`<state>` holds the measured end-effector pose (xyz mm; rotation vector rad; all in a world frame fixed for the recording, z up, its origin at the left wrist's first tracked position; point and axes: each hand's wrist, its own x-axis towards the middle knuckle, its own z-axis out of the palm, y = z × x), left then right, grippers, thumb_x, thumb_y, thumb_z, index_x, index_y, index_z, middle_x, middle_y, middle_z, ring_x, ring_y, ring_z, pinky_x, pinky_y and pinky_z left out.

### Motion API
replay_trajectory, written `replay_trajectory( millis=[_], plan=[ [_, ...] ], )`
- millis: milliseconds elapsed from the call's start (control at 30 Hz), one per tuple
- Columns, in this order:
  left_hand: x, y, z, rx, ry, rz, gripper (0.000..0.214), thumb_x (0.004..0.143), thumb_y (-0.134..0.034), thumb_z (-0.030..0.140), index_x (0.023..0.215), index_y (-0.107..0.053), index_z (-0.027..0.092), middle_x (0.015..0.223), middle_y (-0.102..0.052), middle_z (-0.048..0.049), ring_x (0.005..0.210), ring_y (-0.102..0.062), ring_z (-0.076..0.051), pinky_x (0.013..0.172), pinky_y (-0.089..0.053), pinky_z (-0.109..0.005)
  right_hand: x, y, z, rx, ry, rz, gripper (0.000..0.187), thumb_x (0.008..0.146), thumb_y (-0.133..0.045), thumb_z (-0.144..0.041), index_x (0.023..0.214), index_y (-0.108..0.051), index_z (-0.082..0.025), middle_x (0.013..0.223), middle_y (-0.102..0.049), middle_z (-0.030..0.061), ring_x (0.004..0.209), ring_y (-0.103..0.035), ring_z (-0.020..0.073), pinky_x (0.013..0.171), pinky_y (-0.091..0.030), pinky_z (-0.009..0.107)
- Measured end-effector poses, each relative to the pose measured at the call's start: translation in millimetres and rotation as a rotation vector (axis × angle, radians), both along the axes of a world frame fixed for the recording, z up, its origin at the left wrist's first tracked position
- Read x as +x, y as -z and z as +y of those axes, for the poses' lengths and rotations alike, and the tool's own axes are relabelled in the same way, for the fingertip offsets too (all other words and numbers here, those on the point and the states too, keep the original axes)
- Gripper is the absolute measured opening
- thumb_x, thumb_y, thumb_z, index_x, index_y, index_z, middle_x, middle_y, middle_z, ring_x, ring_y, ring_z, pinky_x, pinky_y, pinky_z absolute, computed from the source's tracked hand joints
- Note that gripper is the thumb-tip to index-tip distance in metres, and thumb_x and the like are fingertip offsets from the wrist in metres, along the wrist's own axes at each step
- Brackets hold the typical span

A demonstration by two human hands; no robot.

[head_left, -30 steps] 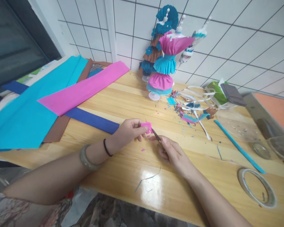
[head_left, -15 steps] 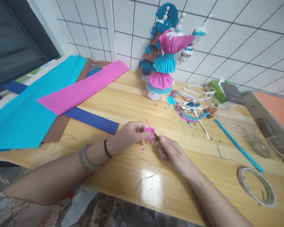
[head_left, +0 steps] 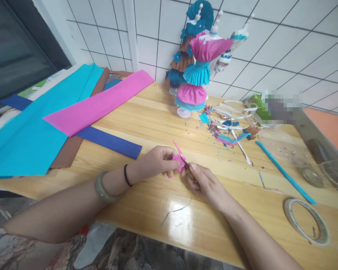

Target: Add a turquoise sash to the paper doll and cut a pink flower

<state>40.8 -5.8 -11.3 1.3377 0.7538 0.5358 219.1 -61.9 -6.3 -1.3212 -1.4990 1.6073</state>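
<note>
A small piece of pink crepe paper [head_left: 178, 160] is pinched between the thumb and fingers of my left hand [head_left: 161, 161]. My right hand [head_left: 204, 180] is closed round a small pair of scissors [head_left: 189, 169], with the blades at the paper's right edge. A thin pink sliver [head_left: 177, 146] sticks up at the top of the piece. Most of the scissors' handles are hidden by my fingers. Both hands are just above the wooden table [head_left: 146, 210], near its front edge.
Folded crepe paper in turquoise [head_left: 45, 123], pink [head_left: 101, 103] and dark blue [head_left: 112, 142] lies at left. A dress form in pink and turquoise paper [head_left: 197, 71] stands at the back. Paper scraps [head_left: 214, 123], a turquoise strip [head_left: 284, 171] and a tape roll [head_left: 325, 228] lie at right.
The pink piece has turned a little in my left hand and its edge looks rounder. The scissors have shifted slightly, and the sliver at the top stands farther from the piece.
</note>
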Motion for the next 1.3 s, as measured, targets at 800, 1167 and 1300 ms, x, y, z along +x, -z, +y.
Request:
replay_trajectory(
  millis=[800,1167,1300],
  plan=[
    [0.2,-4.1,1.8,-0.040,-0.001,0.039,0.015,0.073,-0.058,0.027,0.069,-0.058,0.013,0.061,-0.058,0.0015,0.049,-0.052,-0.006,0.049,-0.040,-0.018,2.5,-0.7,-0.5,0.009,-0.021,-0.048,0.042,0.091,-0.031,-0.053,0.076,-0.048,-0.017,0.053,-0.028,-0.0069,0.047,-0.024,0.0082,0.044,-0.020,0.023],
    [-1.2,-5.3,1.9,-0.058,0.010,0.008,0.013,0.073,-0.059,0.024,0.068,-0.059,0.012,0.060,-0.058,0.0023,0.048,-0.051,-0.005,0.048,-0.042,-0.016,2.5,0.0,-0.8,0.016,-0.021,-0.049,0.041,0.091,-0.031,-0.051,0.077,-0.047,-0.017,0.053,-0.028,-0.0069,0.047,-0.025,0.0082,0.044,-0.020,0.023],
    [-0.9,-6.6,2.0,-0.057,-0.004,0.023,0.013,0.073,-0.058,0.024,0.067,-0.058,0.012,0.060,-0.058,0.0019,0.049,-0.052,-0.006,0.048,-0.042,-0.017,2.5,0.5,-0.8,0.024,-0.019,-0.056,0.042,0.091,-0.031,-0.052,0.077,-0.048,-0.017,0.053,-0.029,-0.0069,0.047,-0.025,0.0083,0.044,-0.021,0.023]
  ],
)
